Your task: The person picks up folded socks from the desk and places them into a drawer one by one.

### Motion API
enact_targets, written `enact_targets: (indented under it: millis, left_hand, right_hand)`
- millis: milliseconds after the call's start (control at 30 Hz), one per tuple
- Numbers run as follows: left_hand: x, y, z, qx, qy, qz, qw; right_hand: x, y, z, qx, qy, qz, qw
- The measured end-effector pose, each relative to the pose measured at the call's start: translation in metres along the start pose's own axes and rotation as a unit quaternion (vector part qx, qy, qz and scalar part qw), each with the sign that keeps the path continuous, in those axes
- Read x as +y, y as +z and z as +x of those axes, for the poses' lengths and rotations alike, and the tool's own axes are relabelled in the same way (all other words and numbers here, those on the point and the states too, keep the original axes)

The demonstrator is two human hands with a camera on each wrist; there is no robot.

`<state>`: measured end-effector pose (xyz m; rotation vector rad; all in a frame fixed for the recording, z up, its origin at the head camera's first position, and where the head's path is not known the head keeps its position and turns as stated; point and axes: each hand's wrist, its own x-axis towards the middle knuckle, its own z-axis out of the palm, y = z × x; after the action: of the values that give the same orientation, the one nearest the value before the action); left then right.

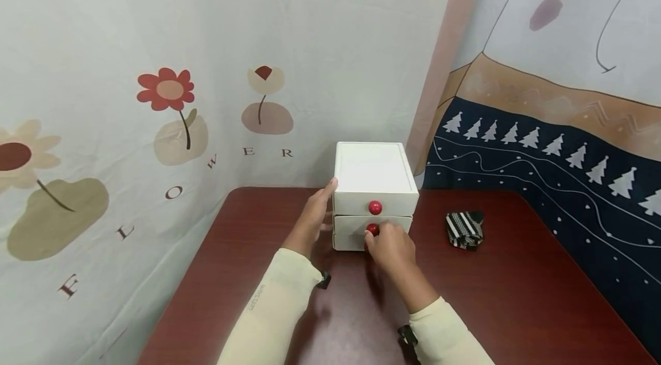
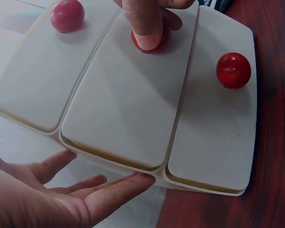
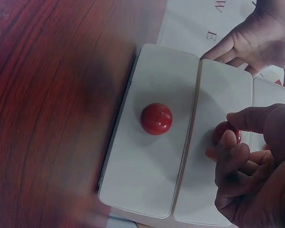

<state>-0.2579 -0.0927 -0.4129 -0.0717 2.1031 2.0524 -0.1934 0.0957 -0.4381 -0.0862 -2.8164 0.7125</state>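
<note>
A small white drawer box [image 1: 374, 167] stands near the table's back edge, its three drawer fronts facing me. Each front has a round red knob, such as the top knob [image 1: 375, 207] and the bottom knob [image 3: 156, 118]. With thumb and fingers, my right hand [image 1: 393, 247] pinches the middle drawer's knob [image 3: 225, 135], partly covering it. My left hand [image 1: 311, 216] rests against the box's left side, fingers spread and extended. The left wrist view shows its fingertips [image 2: 145, 178] at the box's side edge, beside the middle drawer front [image 2: 126, 90].
A folded bundle of black-and-white striped cloth [image 1: 465, 229] lies on the dark red table [image 1: 516, 296], right of the box. Behind the table hangs a pale wall cloth [image 1: 330, 55] with printed flowers; a dark tree-patterned cloth [image 1: 547, 181] hangs at the right.
</note>
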Motion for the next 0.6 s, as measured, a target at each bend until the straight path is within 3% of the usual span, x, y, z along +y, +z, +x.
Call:
enact_targets:
  millis: [600]
  left_hand:
    - [0.0010, 0.0007, 0.0000, -0.001, -0.001, -0.005, 1.0000]
  right_hand:
    - [0.0041, 0.0038, 0.0051, 0.006, 0.003, 0.015, 1.000]
